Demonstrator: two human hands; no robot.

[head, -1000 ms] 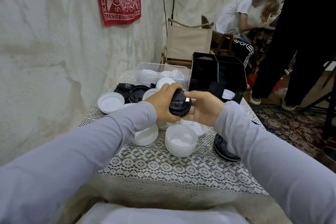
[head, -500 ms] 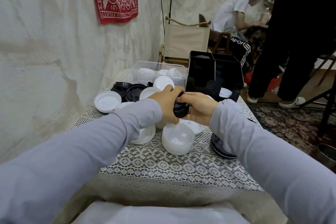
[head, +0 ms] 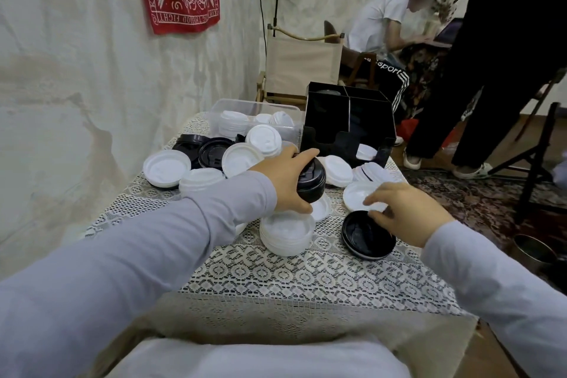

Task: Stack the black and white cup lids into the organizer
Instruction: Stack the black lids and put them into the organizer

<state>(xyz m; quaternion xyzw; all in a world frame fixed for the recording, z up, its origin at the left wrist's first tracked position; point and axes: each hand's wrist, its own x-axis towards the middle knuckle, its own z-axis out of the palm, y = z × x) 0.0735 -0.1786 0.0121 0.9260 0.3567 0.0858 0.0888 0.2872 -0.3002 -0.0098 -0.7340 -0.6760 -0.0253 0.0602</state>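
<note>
Holding a short stack of black lids (head: 311, 184) clear of the tabletop (head: 276, 273), the left hand (head: 282, 184) has its fingers over the top and its thumb underneath, wrapped well round; the stack is tipped on its side, flat faces toward 3 o'clock.

Clock set with 12 away from the person. The organizer (head: 368, 126), black with open-topped bays, stands near the far edge, at roughly 1 o'clock from the left hand and 11 o'clock from the right hand (head: 405, 212). The left hand is the nearer to it.

A single black lid (head: 365, 239) lies hollow side up on the tabletop, at 8 o'clock from the right hand. That hand's fingers are bent, tips at the lid's far rim, next to a white lid (head: 357, 193) just beyond. Whether they pinch the rim or only touch it, I cannot tell.

Judgement: the coming move is probably to lift this lid and add it to the held stack, a short carry toward 10 o'clock.

Also present: a stack of white lids (head: 287, 235) under the left hand, a clear tub (head: 221, 107) at 11 o'clock.
</note>
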